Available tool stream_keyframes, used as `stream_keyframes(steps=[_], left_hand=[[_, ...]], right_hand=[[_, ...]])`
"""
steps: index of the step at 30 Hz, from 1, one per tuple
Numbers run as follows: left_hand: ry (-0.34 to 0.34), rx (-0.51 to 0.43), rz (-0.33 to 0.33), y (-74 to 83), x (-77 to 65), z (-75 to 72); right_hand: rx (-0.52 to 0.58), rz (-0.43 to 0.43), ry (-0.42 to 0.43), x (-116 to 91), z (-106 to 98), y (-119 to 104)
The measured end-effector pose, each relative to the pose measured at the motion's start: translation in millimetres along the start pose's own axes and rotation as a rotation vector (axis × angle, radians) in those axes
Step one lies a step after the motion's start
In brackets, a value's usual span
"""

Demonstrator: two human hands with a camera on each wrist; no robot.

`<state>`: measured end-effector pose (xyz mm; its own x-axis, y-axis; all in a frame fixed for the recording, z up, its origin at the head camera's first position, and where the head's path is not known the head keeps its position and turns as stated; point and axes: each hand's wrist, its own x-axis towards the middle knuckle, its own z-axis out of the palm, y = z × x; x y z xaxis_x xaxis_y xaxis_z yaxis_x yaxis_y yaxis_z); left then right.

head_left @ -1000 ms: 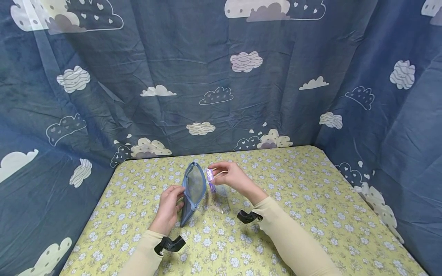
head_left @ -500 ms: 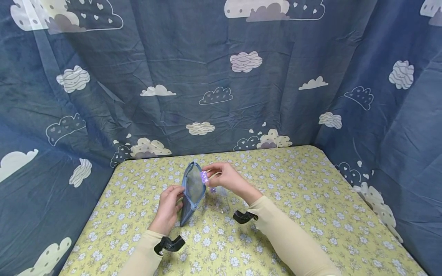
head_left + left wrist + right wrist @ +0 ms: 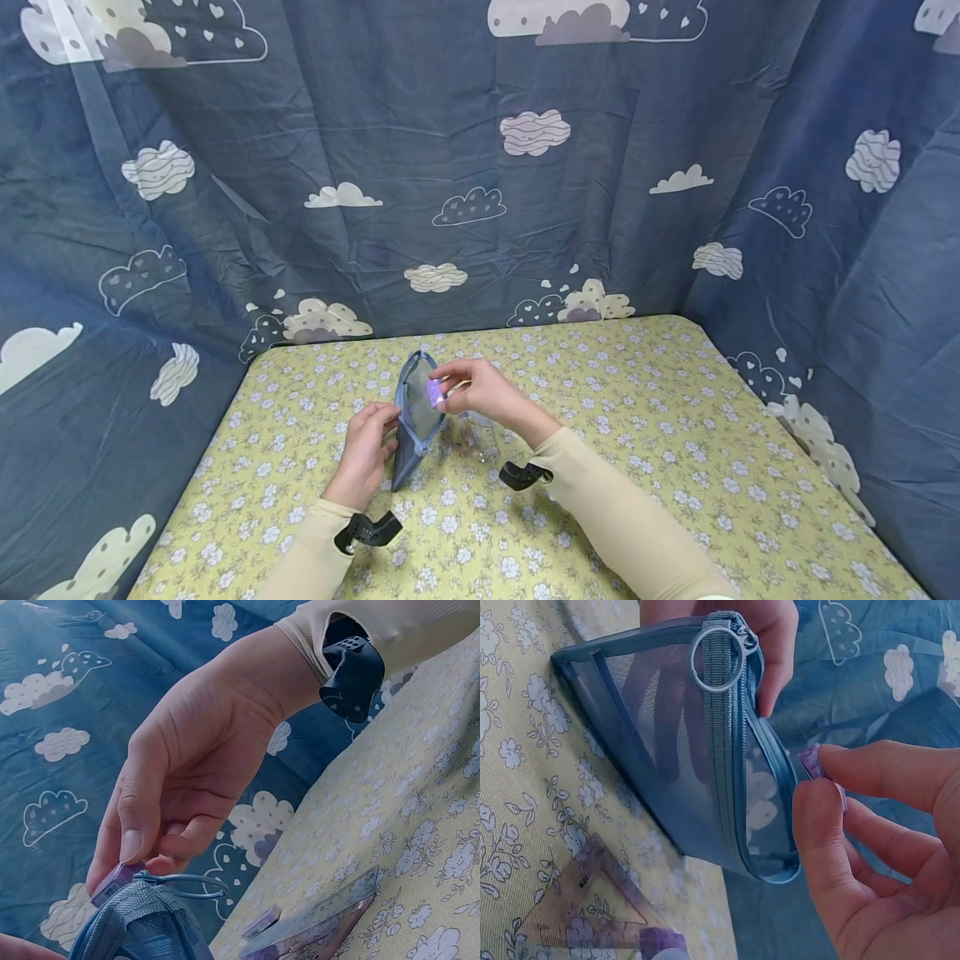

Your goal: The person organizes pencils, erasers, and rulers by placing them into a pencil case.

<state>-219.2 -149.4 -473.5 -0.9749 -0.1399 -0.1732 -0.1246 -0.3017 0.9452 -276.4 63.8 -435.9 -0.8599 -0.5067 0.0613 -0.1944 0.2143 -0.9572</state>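
- a navy curtain [image 3: 465, 175] printed with pale clouds hangs behind and at both sides.
- the worktop [image 3: 660, 483], spread with a yellow flowered cloth, lies below.
- two cream sleeves, left [image 3: 306, 554] and right [image 3: 626, 517], reach in from the near edge.
- the blue zippered mesh pouch [image 3: 679, 810] sits on the worktop, between the hands, tilted, its mouth gaping and turned toward the right hand; a metal ring [image 3: 694, 661] hangs from the zip.
- the right hand [image 3: 480, 392] is at the mouth, its fingers drawn close together, pinching a small purple block.
- the left hand [image 3: 367, 446] grips the pouch by its left side; some of its fingers show through the mesh in the right wrist view.
- a clear plastic set square [image 3: 559, 900] lies flat on the worktop, near the pouch.
- black wrist mounts [image 3: 367, 532] stick out at the cuffs.
- the small purple block [image 3: 434, 393] is held at the pouch's open mouth; i cannot tell whether it has crossed the rim.
- a second purple block [image 3: 261, 922], similar in look, is low on the worktop near the set square, out of either hand.
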Motion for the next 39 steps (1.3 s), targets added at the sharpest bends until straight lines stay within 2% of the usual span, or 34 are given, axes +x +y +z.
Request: stream_keyframes(steps=[8, 24, 39], left_hand=[[0.005, 0.008, 0.003, -0.1, -0.3, -0.3], [0.003, -0.047, -0.023, 0.7, 2.7, 0.7], [-0.014, -0.025, -0.022, -1.4, 1.8, -2.5]], right_hand=[[-0.008, 0.003, -0.015, 2.2, 5.3, -1.8], [-0.031, 0.025, -0.03, 3.0, 9.1, -3.1], [-0.013, 0.002, -0.034, 2.4, 8.4, 0.3]])
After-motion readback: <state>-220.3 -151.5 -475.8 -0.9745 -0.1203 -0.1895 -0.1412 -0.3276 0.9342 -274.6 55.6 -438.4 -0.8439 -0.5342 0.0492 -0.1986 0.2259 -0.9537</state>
